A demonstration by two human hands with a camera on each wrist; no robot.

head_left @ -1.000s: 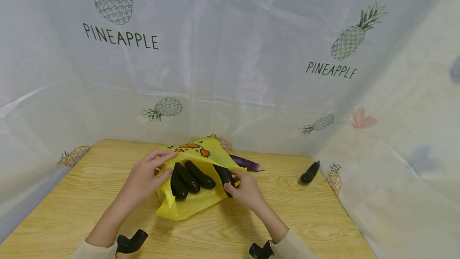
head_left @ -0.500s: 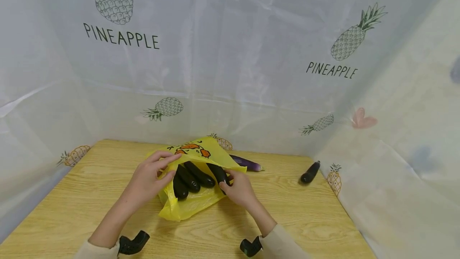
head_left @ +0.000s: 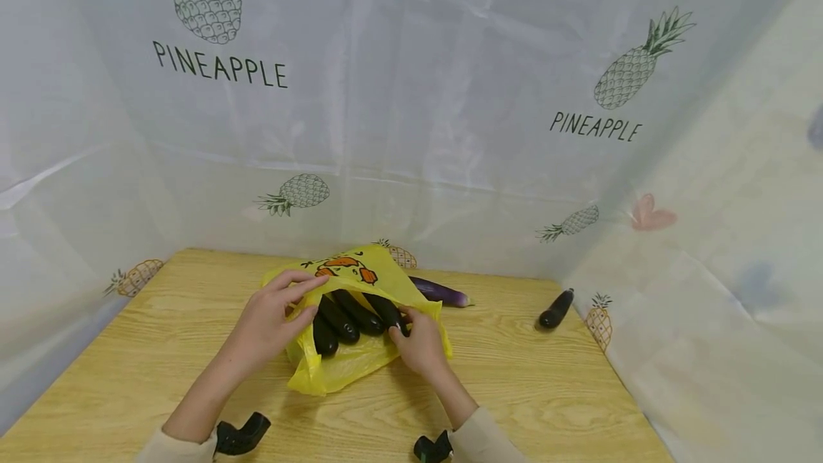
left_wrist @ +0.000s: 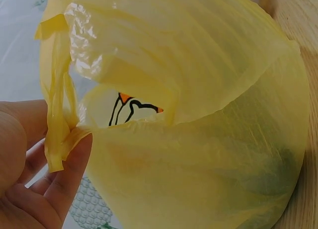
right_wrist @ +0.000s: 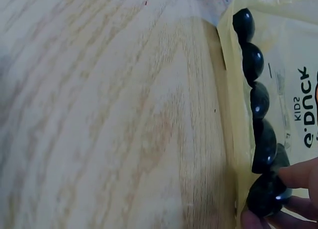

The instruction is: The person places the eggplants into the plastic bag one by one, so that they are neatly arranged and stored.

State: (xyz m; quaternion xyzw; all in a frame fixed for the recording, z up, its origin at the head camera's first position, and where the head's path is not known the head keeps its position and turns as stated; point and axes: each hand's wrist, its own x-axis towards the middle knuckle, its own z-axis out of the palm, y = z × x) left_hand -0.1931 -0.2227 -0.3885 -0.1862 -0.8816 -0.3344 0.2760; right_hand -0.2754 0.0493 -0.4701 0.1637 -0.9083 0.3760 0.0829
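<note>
A yellow plastic bag [head_left: 395, 281] with a duck print lies on the table, its mouth towards me. My left hand [head_left: 266, 316] pinches the upper left of the bag's mouth; in the left wrist view its thumb and fingers [left_wrist: 74, 174] hold a bunched piece of the rim. Just inside the mouth, my right hand [head_left: 421, 345] grips a glossy dark eggplant [head_left: 383, 307] by its near end. Several more dark eggplants [head_left: 341, 320] lie side by side in the bag, also visible in a row in the right wrist view. Their far ends are hidden by the bag.
Behind the bag's right side, a long purple eggplant [head_left: 444, 294] is partly covered. Another dark eggplant [head_left: 555, 309] lies near the table's right edge. White pineapple-printed sheets [head_left: 437, 127] surround the wooden table [head_left: 514, 377] at the back and sides.
My right hand has moved left with the eggplant, bringing it beside the others in the bag. The bag's right flap now hangs behind that hand. My left hand has barely shifted.
</note>
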